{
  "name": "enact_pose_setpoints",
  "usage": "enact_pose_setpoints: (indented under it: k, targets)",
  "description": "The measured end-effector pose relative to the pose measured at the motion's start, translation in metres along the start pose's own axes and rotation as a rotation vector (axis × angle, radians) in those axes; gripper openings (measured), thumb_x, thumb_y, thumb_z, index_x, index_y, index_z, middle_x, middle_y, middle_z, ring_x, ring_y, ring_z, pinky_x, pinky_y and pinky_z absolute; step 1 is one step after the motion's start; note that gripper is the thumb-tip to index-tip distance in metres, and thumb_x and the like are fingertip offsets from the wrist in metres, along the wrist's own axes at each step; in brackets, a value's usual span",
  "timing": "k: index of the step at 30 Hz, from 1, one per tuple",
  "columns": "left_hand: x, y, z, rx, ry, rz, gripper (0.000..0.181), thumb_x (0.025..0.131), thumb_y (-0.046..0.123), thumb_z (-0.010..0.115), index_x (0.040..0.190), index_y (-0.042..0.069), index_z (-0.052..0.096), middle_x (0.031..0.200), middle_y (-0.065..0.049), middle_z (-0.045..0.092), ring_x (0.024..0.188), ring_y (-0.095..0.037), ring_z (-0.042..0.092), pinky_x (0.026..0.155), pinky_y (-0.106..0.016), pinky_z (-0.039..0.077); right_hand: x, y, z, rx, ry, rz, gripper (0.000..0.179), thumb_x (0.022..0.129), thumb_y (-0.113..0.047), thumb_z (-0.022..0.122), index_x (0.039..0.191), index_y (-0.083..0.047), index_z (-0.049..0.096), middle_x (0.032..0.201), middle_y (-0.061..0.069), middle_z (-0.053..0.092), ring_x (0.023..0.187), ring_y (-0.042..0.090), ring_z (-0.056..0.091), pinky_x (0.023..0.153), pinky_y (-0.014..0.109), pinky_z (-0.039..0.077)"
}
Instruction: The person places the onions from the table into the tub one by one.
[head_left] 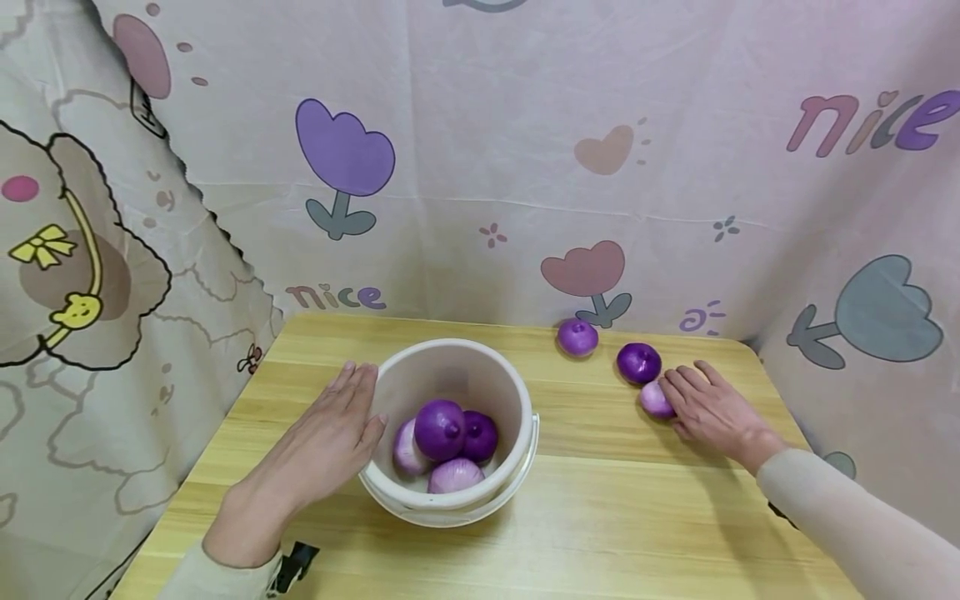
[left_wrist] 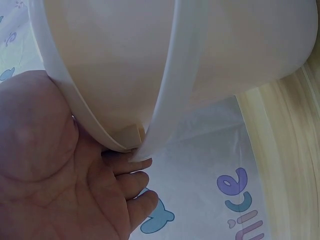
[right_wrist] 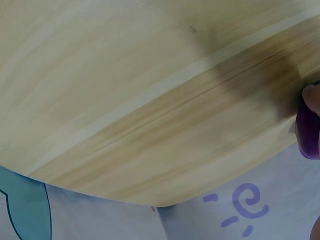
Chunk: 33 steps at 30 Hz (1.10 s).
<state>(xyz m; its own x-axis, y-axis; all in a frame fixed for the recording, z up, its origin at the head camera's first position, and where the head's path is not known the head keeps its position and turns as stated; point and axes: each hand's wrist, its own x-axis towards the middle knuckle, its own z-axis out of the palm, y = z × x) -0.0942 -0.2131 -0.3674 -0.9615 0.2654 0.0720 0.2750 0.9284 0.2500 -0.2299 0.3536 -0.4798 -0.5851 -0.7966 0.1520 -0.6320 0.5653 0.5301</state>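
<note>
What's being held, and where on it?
The right grip holds the pale purple onion, seemingly by its right side. The left grip only touches the bucket.

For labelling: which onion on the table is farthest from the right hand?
The back onion, nearest the backdrop; the darker onion and pale onion lie by the right hand.

the word "nice" point(head_left: 873, 123) can be read in large, coloured letters high at the right of the patterned cloth point(head_left: 465, 108) behind the table point(head_left: 637, 508); its i is dotted with a heart. the same word, a smaller "nice" point(head_left: 336, 297), is printed low on that cloth, just above the table's far edge at the left. in the left wrist view, "nice" point(left_wrist: 240, 202) is seen turned on its side, beside the table's edge. faint brown, letter-like marks point(head_left: 166, 200) are borne by the left-hand cloth point(head_left: 217, 308), but cannot be made out.
</note>
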Motion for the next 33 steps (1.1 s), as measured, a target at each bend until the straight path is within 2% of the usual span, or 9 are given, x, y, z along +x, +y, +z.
enact_pose_setpoints:
  k: [4, 6, 9, 11, 15, 17, 19, 27, 33]
  targets:
    - [0.0, 0.001, 0.0, 0.005, 0.007, 0.005, 0.07, 0.103, 0.037, 0.04, 0.153, -0.005, 0.017, 0.16, -0.023, 0.017, 0.15, -0.038, 0.01, 0.121, -0.056, 0.018, -0.001, -0.001, 0.004, -0.018, 0.024, 0.006, 0.056, 0.093, -0.038, 0.043, 0.13, 0.003, 0.051, 0.125, 0.023, 0.056, 0.116, 0.04, 0.049, 0.107, 0.06, 0.038]
    - [0.0, 0.0, 0.0, 0.007, 0.005, 0.004, 0.07, 0.103, 0.037, 0.041, 0.153, -0.005, 0.016, 0.16, -0.023, 0.017, 0.15, -0.038, 0.01, 0.121, -0.056, 0.018, -0.001, -0.002, 0.005, -0.003, 0.033, 0.018, 0.055, 0.091, -0.036, 0.046, 0.129, 0.004, 0.05, 0.123, 0.024, 0.056, 0.115, 0.041, 0.049, 0.107, 0.06, 0.037]
    - [0.0, 0.0, 0.0, 0.008, -0.006, -0.003, 0.07, 0.103, 0.037, 0.041, 0.154, -0.005, 0.015, 0.161, -0.022, 0.016, 0.151, -0.037, 0.009, 0.122, -0.056, 0.017, 0.003, -0.004, 0.001, 0.021, 0.038, 0.052, 0.065, 0.081, -0.039, 0.058, 0.126, 0.006, 0.049, 0.121, 0.026, 0.055, 0.113, 0.043, 0.048, 0.106, 0.062, 0.037]
    - [0.0, 0.0, -0.001, 0.007, -0.01, -0.003, 0.07, 0.103, 0.037, 0.041, 0.153, -0.005, 0.015, 0.161, -0.022, 0.015, 0.151, -0.037, 0.008, 0.122, -0.056, 0.017, 0.006, -0.004, -0.004, 0.035, 0.044, 0.079, 0.067, 0.08, -0.043, 0.058, 0.124, 0.007, 0.048, 0.119, 0.027, 0.053, 0.111, 0.044, 0.048, 0.105, 0.063, 0.037]
    - [0.0, 0.001, -0.002, 0.008, -0.009, -0.003, 0.07, 0.103, 0.037, 0.041, 0.153, -0.005, 0.015, 0.161, -0.022, 0.015, 0.151, -0.038, 0.008, 0.122, -0.055, 0.017, 0.015, -0.005, -0.017, 0.015, 0.057, 0.106, 0.067, 0.096, -0.052, 0.024, 0.117, 0.007, 0.048, 0.111, 0.027, 0.052, 0.104, 0.045, 0.047, 0.101, 0.062, 0.037]
    - [0.0, 0.001, -0.002, 0.008, -0.002, 0.001, 0.07, 0.103, 0.037, 0.041, 0.153, -0.006, 0.016, 0.161, -0.023, 0.016, 0.15, -0.038, 0.009, 0.122, -0.056, 0.017, 0.018, -0.005, -0.024, -0.011, 0.052, 0.101, 0.076, 0.097, -0.053, 0.005, 0.114, 0.007, 0.048, 0.108, 0.026, 0.051, 0.101, 0.045, 0.047, 0.098, 0.061, 0.038]
    - [0.0, 0.001, -0.002, 0.008, 0.005, 0.005, 0.07, 0.103, 0.037, 0.041, 0.153, -0.006, 0.017, 0.16, -0.023, 0.017, 0.15, -0.039, 0.01, 0.121, -0.056, 0.018, 0.022, -0.006, -0.031, -0.031, 0.045, 0.089, 0.079, 0.096, -0.052, 0.0, 0.112, 0.008, 0.048, 0.107, 0.027, 0.051, 0.099, 0.045, 0.047, 0.096, 0.06, 0.04]
    - [0.001, 0.001, -0.001, 0.006, -0.013, -0.006, 0.07, 0.103, 0.036, 0.042, 0.153, -0.005, 0.015, 0.161, -0.022, 0.015, 0.151, -0.038, 0.008, 0.122, -0.056, 0.017, 0.032, -0.007, -0.053, -0.062, 0.021, 0.048, 0.077, 0.094, -0.046, 0.0, 0.117, 0.009, 0.049, 0.114, 0.029, 0.053, 0.105, 0.045, 0.046, 0.099, 0.059, 0.039]
    - [0.001, 0.001, -0.001, 0.008, -0.018, -0.005, 0.07, 0.103, 0.037, 0.041, 0.154, -0.005, 0.015, 0.161, -0.022, 0.014, 0.151, -0.038, 0.007, 0.122, -0.056, 0.016, 0.044, -0.01, -0.073, -0.051, 0.05, 0.014, 0.058, 0.088, -0.038, 0.03, 0.116, 0.009, 0.049, 0.106, 0.027, 0.051, 0.099, 0.044, 0.044, 0.098, 0.058, 0.04]
